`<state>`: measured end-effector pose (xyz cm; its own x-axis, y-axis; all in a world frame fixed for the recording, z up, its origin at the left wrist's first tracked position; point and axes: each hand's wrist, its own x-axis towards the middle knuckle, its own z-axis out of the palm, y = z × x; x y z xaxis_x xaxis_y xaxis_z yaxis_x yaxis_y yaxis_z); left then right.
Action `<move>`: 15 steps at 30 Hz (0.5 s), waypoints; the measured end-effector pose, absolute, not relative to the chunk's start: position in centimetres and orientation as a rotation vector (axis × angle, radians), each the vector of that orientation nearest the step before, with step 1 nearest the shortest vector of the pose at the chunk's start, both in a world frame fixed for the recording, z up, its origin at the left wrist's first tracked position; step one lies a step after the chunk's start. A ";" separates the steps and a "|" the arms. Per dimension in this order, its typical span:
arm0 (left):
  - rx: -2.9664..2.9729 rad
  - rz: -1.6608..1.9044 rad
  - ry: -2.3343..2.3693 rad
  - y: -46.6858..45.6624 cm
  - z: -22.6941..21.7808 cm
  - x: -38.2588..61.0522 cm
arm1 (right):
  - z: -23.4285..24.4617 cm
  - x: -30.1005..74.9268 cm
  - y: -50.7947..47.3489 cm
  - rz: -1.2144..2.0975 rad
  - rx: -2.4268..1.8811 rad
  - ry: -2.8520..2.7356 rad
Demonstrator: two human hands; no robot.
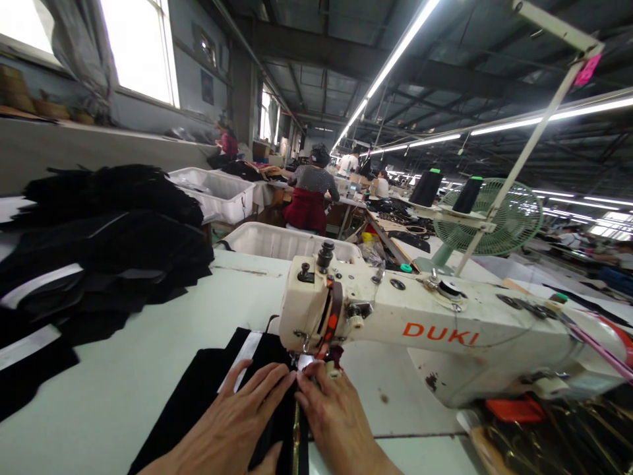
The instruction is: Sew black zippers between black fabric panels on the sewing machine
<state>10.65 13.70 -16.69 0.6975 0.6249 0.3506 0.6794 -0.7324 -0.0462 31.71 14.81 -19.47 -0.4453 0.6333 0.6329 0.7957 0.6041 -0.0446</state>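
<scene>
My left hand (232, 419) lies flat on a piece of black fabric (198, 396) with a white strip (244, 356), fingers stretched toward the needle. My right hand (333, 412) rests beside it, its fingertips pressed on the fabric just under the presser foot of the cream DUKI sewing machine (395, 316). A zipper or seam edge (297, 435) runs between the two hands. Both hands press the cloth down rather than wrap round it.
A heap of black cut pieces (103, 244) lies on the table at the left. White plastic bins (281, 241) stand behind. Thread cones (426, 187) and a green fan (494, 218) are at the right. Other people sit at machines further back (311, 191).
</scene>
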 end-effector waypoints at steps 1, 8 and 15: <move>-2.740 -0.469 -1.065 13.7 -16.7 10.7 | -19.6 31.8 14.8 -0.360 -1.121 -2.213; -2.739 -0.503 -1.044 13.9 -16.7 10.4 | -20.4 32.1 15.3 -0.355 -1.154 -2.245; -2.648 -0.482 -0.906 13.8 -15.7 10.8 | -19.9 32.0 15.1 -0.263 -1.152 -2.251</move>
<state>10.79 13.80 -15.71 0.7445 0.5313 0.4044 0.6322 -0.7557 -0.1710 31.99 15.13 -19.90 -0.4506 0.6743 0.5851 0.7909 0.6055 -0.0888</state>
